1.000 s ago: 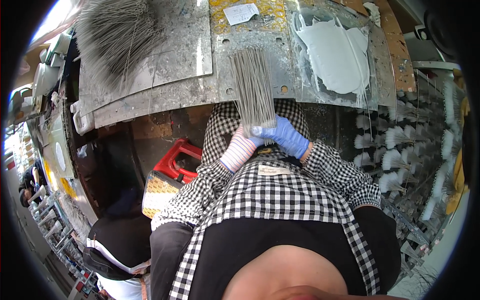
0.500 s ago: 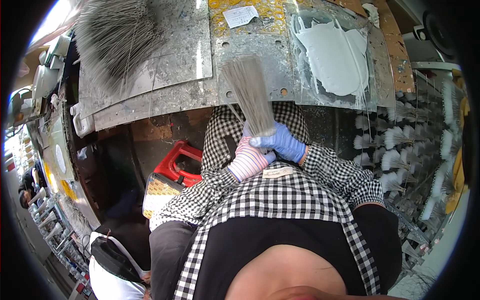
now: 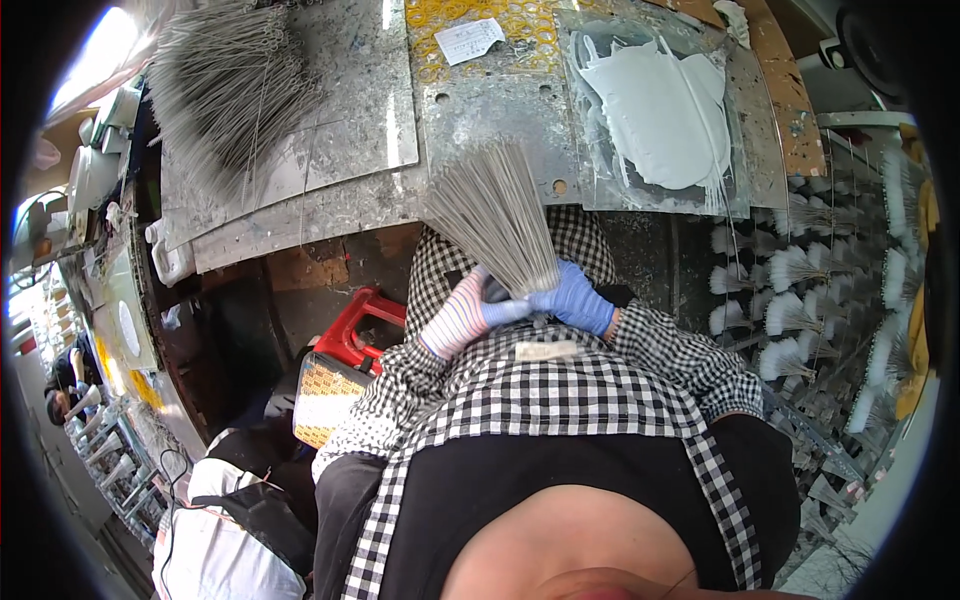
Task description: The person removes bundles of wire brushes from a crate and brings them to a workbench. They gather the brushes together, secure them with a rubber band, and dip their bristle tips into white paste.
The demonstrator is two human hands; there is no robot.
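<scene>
A fanned bundle of thin grey wires (image 3: pixel 495 215) stands tilted in front of my body, its spread ends over the table's near edge. My right hand (image 3: pixel 572 298), in a blue glove, is closed round the gathered lower end. Beside it, my left hand (image 3: pixel 462 312) wears a pink-and-white striped glove with bluish fingertips. Its thumb is apart from its fingers, with a dark gap between, and the fingertips reach to the bottom of the bundle. The wires' lower tips are partly hidden by both gloves.
A big pile of similar wires (image 3: pixel 225 95) lies at the table's far left. On the right, thick white paste (image 3: pixel 655 115) covers a glass plate (image 3: pixel 590 190). Yellow rings (image 3: pixel 530 25) and a paper slip (image 3: pixel 469 41) lie between. White-tipped wire bunches (image 3: pixel 790 310) hang at right; a red stool (image 3: pixel 345 325) stands left.
The bundle has come lower and fanned wider. My left hand has moved left and its thumb has parted from its fingers; my right hand keeps its hold. At lower left, a person has shifted.
</scene>
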